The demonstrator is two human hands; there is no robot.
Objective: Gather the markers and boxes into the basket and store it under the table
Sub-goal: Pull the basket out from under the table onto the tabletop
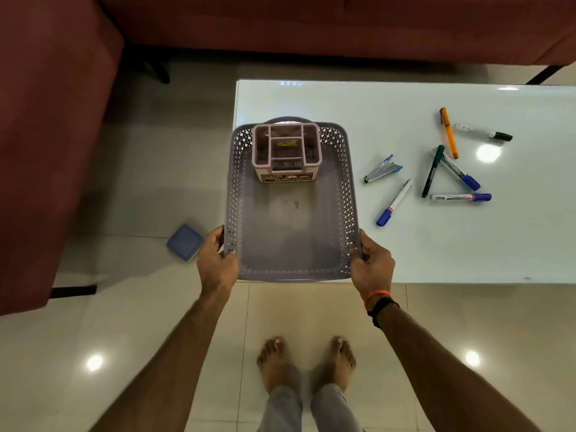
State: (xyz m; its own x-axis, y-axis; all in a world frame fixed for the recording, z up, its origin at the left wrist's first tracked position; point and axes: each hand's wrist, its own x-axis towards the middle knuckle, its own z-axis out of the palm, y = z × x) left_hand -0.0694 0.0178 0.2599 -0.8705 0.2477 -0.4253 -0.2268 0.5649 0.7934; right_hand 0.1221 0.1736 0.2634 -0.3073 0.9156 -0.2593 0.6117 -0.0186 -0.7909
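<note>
A grey perforated basket (343, 188) sits over the left end of the white table (405, 254). My left hand (216, 260) grips its near left corner and my right hand (372, 265) grips its near right corner. Inside, at the far end, stands a pinkish compartment organiser box (286, 154). Several markers lie on the table to the right: an orange one (448, 132), a black-capped one (484, 131), a green one (432, 171), and blue-capped ones (394, 202), (460, 172), (461, 197). A blue stapler (382, 169) lies beside them.
A blue square lid or box (185, 243) lies on the tiled floor left of the basket. A maroon sofa (46, 135) wraps the left and far sides. My bare feet (307, 363) stand before the table's near edge.
</note>
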